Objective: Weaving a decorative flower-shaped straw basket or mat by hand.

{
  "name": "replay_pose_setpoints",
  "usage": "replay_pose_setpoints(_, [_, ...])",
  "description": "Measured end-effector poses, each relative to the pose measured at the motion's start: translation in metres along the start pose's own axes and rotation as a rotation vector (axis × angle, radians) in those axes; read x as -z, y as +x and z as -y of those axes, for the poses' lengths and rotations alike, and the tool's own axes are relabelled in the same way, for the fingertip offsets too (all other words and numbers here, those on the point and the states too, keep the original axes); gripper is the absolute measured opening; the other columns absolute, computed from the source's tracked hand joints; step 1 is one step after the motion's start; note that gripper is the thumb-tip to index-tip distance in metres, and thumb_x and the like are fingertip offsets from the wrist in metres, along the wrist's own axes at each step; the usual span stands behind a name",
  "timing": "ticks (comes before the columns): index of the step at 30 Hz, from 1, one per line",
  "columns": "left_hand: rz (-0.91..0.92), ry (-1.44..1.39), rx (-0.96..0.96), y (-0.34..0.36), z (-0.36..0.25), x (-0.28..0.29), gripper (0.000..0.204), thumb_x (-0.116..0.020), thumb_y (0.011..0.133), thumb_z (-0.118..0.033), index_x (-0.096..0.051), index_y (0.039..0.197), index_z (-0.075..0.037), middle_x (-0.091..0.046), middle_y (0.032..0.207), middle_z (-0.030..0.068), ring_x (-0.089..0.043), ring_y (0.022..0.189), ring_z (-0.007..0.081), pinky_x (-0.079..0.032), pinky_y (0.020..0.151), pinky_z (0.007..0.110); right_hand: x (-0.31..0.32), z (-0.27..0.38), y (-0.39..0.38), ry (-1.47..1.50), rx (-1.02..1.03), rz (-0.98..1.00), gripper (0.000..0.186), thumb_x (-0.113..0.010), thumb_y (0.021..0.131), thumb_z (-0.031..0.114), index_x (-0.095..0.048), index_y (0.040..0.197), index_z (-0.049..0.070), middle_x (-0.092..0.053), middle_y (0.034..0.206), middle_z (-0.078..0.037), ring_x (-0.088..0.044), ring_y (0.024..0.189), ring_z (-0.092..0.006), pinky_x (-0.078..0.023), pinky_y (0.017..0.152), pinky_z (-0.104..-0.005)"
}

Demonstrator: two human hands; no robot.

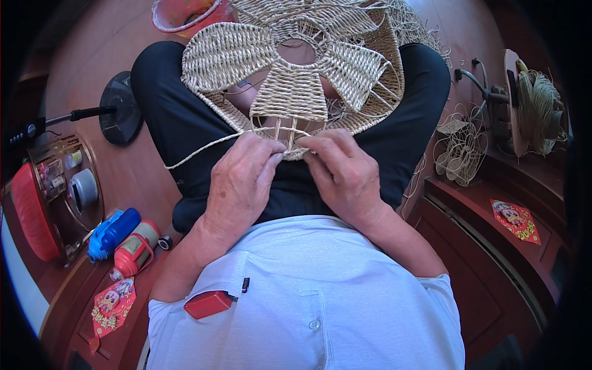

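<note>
A flower-shaped woven straw piece (290, 92) rests across my lap, with wide petals around a round central hole. Its nearest petal ends in bare upright stakes that run down to a braided rim close to me. My left hand (243, 176) is closed, thumb and fingers pinching that rim just left of the stakes. On the right side, my right hand (343, 172) also pinches the rim, its fingertips near the stakes. A loose straw cord (203, 150) trails from the left and crosses the stakes above my fingers. The fingertips partly hide what they grip.
A red bucket (188, 18) stands beyond my left knee. Loose straw (416, 31) lies beyond my right knee. To the left are a stand with a round black base (120, 108), a blue bottle (117, 231) and a red-and-beige flask (137, 246). A straw hank (538, 111) hangs at right.
</note>
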State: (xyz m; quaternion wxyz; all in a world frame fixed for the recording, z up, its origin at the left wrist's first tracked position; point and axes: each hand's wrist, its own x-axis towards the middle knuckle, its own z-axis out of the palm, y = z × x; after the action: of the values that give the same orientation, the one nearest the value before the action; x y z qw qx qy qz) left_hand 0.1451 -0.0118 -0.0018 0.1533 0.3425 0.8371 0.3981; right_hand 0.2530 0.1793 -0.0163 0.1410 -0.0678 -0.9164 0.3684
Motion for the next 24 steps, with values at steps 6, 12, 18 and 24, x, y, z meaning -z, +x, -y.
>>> replay_pose_setpoints(6, [0.01,0.043,-0.067,0.005,0.009,0.006,0.02,-0.075,0.099,0.004,-0.077,0.117,-0.002,-0.073,0.106,0.0156,-0.075,0.097,0.0342,-0.06,0.085,0.041,-0.013,0.005,0.007,-0.076,0.065,0.061,0.019,-0.086,0.096,0.015,-0.079,0.114,0.011,-0.066,0.095,-0.006,-0.073,0.077,-0.0241,-0.059,0.066,-0.0382])
replay_pose_setpoints(12, [-0.039,0.047,-0.049,0.017,0.021,0.003,0.035,-0.079,0.096,0.003,-0.075,0.13,-0.006,-0.077,0.104,0.0131,-0.078,0.093,0.0289,-0.061,0.083,0.039,-0.018,0.008,0.014,-0.167,0.095,0.084,0.011,-0.081,0.098,0.018,-0.074,0.103,0.011,-0.06,0.088,-0.005,-0.071,0.076,-0.0222,-0.058,0.064,-0.0382])
replay_pose_setpoints(18, [-0.039,0.065,-0.063,0.026,0.028,-0.002,0.046,-0.082,0.096,-0.001,-0.073,0.141,-0.011,-0.079,0.099,0.0103,-0.079,0.087,0.0247,-0.062,0.079,0.037,-0.018,0.011,0.02,-0.253,0.107,0.145,0.014,-0.084,0.097,0.018,-0.073,0.097,0.01,-0.064,0.084,-0.006,-0.073,0.074,-0.025,-0.059,0.065,-0.0391])
replay_pose_setpoints(24, [-0.037,0.034,0.015,0.03,0.024,-0.002,0.045,-0.076,0.102,-0.002,-0.071,0.146,-0.011,-0.08,0.097,0.011,-0.08,0.088,0.0265,-0.062,0.082,0.038,-0.024,0.012,0.022,-0.283,0.062,0.197,0.016,-0.081,0.098,0.018,-0.07,0.094,0.008,-0.066,0.084,-0.007,-0.075,0.075,-0.0265,-0.06,0.065,-0.0408])
